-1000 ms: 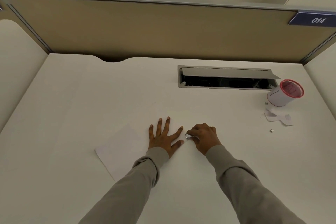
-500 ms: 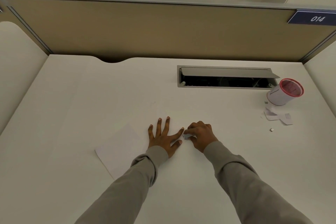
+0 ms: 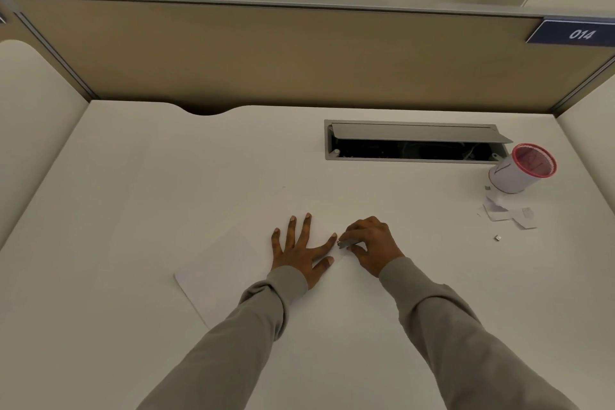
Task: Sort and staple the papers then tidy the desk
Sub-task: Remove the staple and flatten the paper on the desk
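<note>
White sheets of paper (image 3: 219,270) lie on the white desk (image 3: 133,193), angled, stretching from the lower left under my hands. My left hand (image 3: 299,250) presses flat on the paper with its fingers spread. Just right of it, my right hand (image 3: 369,246) is closed around a small grey stapler (image 3: 344,244) at the paper's right corner, next to my left forefinger tip. Most of the stapler is hidden inside my fingers.
A white cup with a red rim (image 3: 519,170) stands at the right. Torn paper scraps (image 3: 509,215) and a tiny grey piece (image 3: 497,237) lie in front of it. An open cable tray (image 3: 412,143) is set into the desk's back. A tan partition (image 3: 299,56) closes the far side.
My right hand has shifted slightly up and left along the paper's corner, and the grey stapler now shows at its fingertips. My left hand has stayed flat.
</note>
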`<state>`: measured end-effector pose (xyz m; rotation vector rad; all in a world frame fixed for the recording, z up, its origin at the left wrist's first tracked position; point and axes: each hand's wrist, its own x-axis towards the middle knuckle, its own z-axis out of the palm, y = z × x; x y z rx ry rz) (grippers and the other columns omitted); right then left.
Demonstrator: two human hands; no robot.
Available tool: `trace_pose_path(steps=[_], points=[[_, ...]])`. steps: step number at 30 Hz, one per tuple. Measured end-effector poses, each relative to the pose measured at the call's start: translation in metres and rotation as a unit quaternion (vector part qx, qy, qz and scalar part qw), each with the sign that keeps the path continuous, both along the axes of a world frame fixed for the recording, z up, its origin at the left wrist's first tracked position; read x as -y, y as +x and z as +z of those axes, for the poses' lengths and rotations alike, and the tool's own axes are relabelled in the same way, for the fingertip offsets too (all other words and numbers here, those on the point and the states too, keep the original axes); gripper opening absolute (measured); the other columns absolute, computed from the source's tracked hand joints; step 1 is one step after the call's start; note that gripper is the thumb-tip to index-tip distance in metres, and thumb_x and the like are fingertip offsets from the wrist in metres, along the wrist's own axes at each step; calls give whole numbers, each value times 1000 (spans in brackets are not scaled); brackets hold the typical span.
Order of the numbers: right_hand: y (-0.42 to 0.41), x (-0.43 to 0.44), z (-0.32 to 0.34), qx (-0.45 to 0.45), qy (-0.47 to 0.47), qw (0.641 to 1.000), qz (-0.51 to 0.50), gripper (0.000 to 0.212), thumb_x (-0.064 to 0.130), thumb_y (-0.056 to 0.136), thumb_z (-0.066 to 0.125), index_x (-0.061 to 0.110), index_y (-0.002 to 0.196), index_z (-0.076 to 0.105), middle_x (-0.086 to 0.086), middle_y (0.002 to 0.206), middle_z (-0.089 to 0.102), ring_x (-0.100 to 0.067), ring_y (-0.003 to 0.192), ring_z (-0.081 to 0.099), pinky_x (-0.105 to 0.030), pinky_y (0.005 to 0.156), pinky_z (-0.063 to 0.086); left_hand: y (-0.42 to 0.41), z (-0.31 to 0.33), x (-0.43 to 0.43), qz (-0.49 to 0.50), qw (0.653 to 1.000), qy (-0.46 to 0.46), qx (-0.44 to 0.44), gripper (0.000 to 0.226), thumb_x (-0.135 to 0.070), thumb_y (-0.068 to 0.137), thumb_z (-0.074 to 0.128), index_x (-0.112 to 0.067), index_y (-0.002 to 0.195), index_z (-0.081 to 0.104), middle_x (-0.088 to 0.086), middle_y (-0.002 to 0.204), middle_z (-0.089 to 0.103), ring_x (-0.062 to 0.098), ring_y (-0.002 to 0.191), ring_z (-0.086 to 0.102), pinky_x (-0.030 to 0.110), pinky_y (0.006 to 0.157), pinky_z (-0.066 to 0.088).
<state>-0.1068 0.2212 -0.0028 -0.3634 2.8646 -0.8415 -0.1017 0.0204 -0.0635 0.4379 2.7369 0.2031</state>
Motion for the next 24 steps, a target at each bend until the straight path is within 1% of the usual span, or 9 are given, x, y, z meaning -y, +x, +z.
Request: trace_pose_path(steps=[2,3,6,9,13,15,19,22,24], points=[[1,0,-3,-16,35,999,-1,22,3,80,73,22,90,79,4,98,72,-23,99,58,-37,90,40,0,0,1,2,1000,-1,-2,54,-74,92,12,-69,136,-18,0,160,-32,34,144,-34,61,110,-19],[2,0,-5,-17,50,999,1,23,3,80,73,23,91,78,5,98,71,-24,100,58,-35,91,38,0,0,0,2,1000,1,-1,54,-75,91,12,-69,136,-18,-1,160,-32,33,144,-34,61,110,-20],[4,2,-8,-15,57,998,-4,25,3,79,73,24,92,78,5,98,71,-23,100,58,-32,89,34,1,0,0,3,1000,4,-4,54,-75,90,9,-68,136,-19,-1,160,-33,33,144,-34,61,110,-21],[3,7,-8,-1,44,999,3,27,4,79,73,25,96,77,5,100,71,-24,100,57,-34,89,37,2,0,0,5,1000,5,-8,55,-76,90,9,-68,137,-17,-1,160,-33,33,144,-35,60,109,-23],[2,8,-7,-5,47,999,22,27,4,79,73,24,97,77,5,100,70,-24,101,56,-35,90,37,1,2,-1,6,1000,6,-3,54,-76,91,10,-68,138,-14,-2,160,-32,32,144,-34,59,109,-24],[1,6,-6,-15,39,998,41,26,2,77,74,22,94,78,4,98,71,-25,99,57,-36,89,38,1,2,-1,8,1000,5,-3,55,-77,90,10,-68,138,-14,-2,161,-32,32,145,-34,59,110,-23],[6,5,-7,-70,38,991,111,26,0,69,81,19,87,78,3,90,73,-28,89,63,-42,81,48,1,2,-1,10,1000,11,3,56,-81,87,7,-70,137,-15,-2,161,-31,32,145,-34,59,110,-23],[7,1,-8,-108,24,992,60,23,-1,70,81,20,80,78,3,85,72,-26,82,64,-40,76,50,1,1,-1,7,1000,7,-5,55,-78,89,9,-69,137,-16,-2,161,-32,32,145,-34,59,109,-22],[8,0,-7,-106,29,994,23,23,-1,70,80,20,79,78,3,84,72,-27,81,63,-41,75,50,1,1,0,6,1000,4,-8,55,-78,89,9,-69,137,-16,-1,160,-32,33,145,-34,60,110,-21]])
